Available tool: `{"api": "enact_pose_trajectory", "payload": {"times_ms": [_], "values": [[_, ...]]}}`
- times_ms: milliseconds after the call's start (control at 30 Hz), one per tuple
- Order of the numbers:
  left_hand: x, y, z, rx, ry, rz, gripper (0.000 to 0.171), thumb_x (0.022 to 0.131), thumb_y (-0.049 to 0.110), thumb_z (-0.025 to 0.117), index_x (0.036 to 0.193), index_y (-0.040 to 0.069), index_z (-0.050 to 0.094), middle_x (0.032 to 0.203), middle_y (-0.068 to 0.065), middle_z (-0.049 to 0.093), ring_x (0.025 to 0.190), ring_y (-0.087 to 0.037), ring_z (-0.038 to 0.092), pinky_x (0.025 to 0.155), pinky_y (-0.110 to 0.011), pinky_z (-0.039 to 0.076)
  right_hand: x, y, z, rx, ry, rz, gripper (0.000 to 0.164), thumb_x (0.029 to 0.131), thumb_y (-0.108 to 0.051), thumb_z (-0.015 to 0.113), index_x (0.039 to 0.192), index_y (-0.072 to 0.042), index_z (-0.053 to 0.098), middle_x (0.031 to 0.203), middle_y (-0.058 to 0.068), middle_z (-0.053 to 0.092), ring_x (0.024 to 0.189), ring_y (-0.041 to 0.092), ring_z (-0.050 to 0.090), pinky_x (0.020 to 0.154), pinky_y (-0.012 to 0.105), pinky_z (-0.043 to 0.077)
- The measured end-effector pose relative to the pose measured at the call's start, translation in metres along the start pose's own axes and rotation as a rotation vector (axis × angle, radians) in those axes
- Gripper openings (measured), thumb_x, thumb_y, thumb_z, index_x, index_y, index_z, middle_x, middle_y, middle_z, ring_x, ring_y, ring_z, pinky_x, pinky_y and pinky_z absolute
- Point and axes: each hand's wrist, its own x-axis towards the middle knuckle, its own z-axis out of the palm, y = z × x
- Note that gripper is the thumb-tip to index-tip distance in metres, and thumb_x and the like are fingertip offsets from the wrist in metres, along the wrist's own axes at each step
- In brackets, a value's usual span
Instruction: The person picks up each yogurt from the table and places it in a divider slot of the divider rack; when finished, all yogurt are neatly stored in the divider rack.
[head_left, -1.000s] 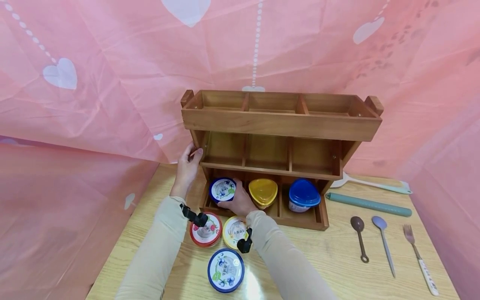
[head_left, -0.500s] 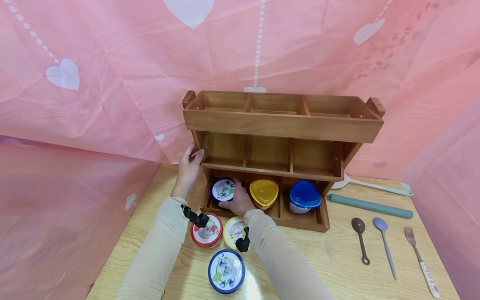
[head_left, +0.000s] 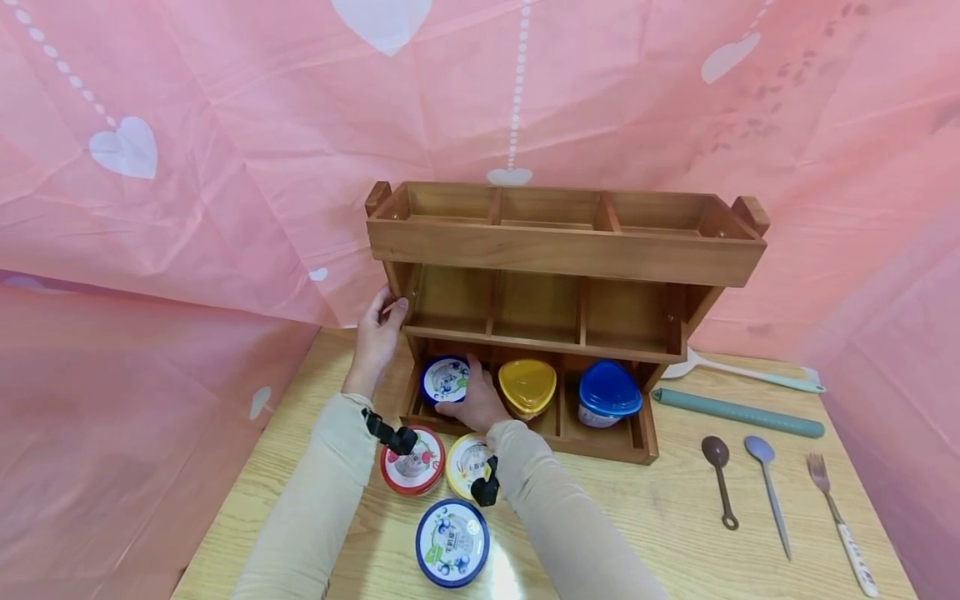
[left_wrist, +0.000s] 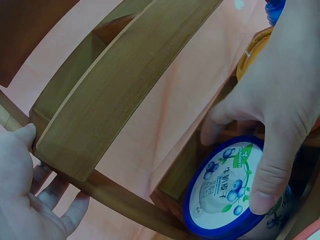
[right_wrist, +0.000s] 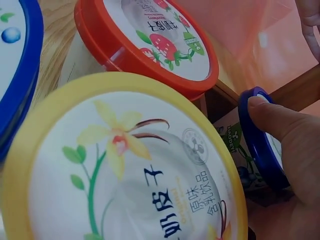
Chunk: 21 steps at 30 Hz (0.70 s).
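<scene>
My left hand point(head_left: 375, 337) grips the left side rail of a three-tier wooden rack point(head_left: 562, 250). In the left wrist view its thumb lies near the middle tray's corner while the fingers curl round the rail. My right hand point(head_left: 480, 402) holds a blue-rimmed tub point(head_left: 444, 380) with blueberries on its lid, which sits in the bottom tier's left compartment. The right thumb point(right_wrist: 270, 112) lies over the lid's rim; the other fingers are partly hidden on the tub's far side. Beside it stand a yellow-lidded container point(head_left: 527, 385) in the middle compartment and a blue-lidded one point(head_left: 609, 392) at the right.
In front of the rack stand a red-rimmed tub point(head_left: 411, 475), a yellow-rimmed tub point(head_left: 465, 465) and another blue-rimmed tub point(head_left: 452, 543). To the right lie a white spatula point(head_left: 742, 368), a green rod point(head_left: 738, 412), a brown spoon point(head_left: 716, 454), a grey-blue spoon point(head_left: 761, 450) and a fork point(head_left: 840, 521).
The right hand's fingers shift slightly on the blueberry tub. The left hand keeps its grip on the rack, and the tubs stay where they were.
</scene>
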Motion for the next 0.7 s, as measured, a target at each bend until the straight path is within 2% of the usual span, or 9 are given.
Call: {"api": "enact_pose_trajectory", "payload": {"times_ms": [200, 467, 533, 700], "values": [[-0.004, 0.005, -0.001, 0.008, -0.016, -0.014, 0.051, 0.103, 0.027, 0.051, 0.152, 0.014, 0.039, 0.152, -0.013, 0.043, 0.139, -0.026, 0.042, 0.118, -0.04, 0.034, -0.003, -0.007, -0.004, 0.046, 0.022, -0.001, 0.102, 0.08, -0.032, 0.082, 0.156, -0.019, 0.016, 0.155, 0.023, 0.028, 0.14, 0.039, 0.037, 0.115, 0.051, 0.035], [-0.001, 0.0, -0.002, 0.021, -0.012, -0.027, 0.051, 0.104, 0.03, 0.05, 0.152, 0.018, 0.038, 0.152, -0.011, 0.043, 0.138, -0.025, 0.043, 0.118, -0.039, 0.034, -0.01, -0.02, -0.01, 0.07, 0.035, -0.108, 0.095, 0.084, -0.03, 0.079, 0.156, -0.021, 0.019, 0.159, 0.015, 0.027, 0.146, 0.034, 0.031, 0.118, 0.051, 0.031], [-0.002, 0.003, -0.002, 0.014, -0.018, -0.04, 0.052, 0.103, 0.029, 0.051, 0.153, 0.019, 0.038, 0.152, -0.011, 0.043, 0.139, -0.024, 0.042, 0.118, -0.039, 0.034, -0.014, -0.023, -0.014, 0.074, 0.035, -0.128, 0.092, 0.085, -0.03, 0.078, 0.156, -0.019, 0.021, 0.158, 0.015, 0.029, 0.145, 0.034, 0.032, 0.117, 0.051, 0.031], [-0.011, 0.023, 0.0, 0.004, -0.032, -0.061, 0.052, 0.104, 0.021, 0.049, 0.153, 0.013, 0.035, 0.153, -0.016, 0.04, 0.14, -0.029, 0.04, 0.118, -0.041, 0.032, -0.026, -0.028, -0.023, 0.077, 0.008, -0.154, 0.086, 0.087, -0.032, 0.076, 0.155, -0.015, 0.026, 0.157, 0.014, 0.033, 0.143, 0.034, 0.036, 0.116, 0.051, 0.033]]}}
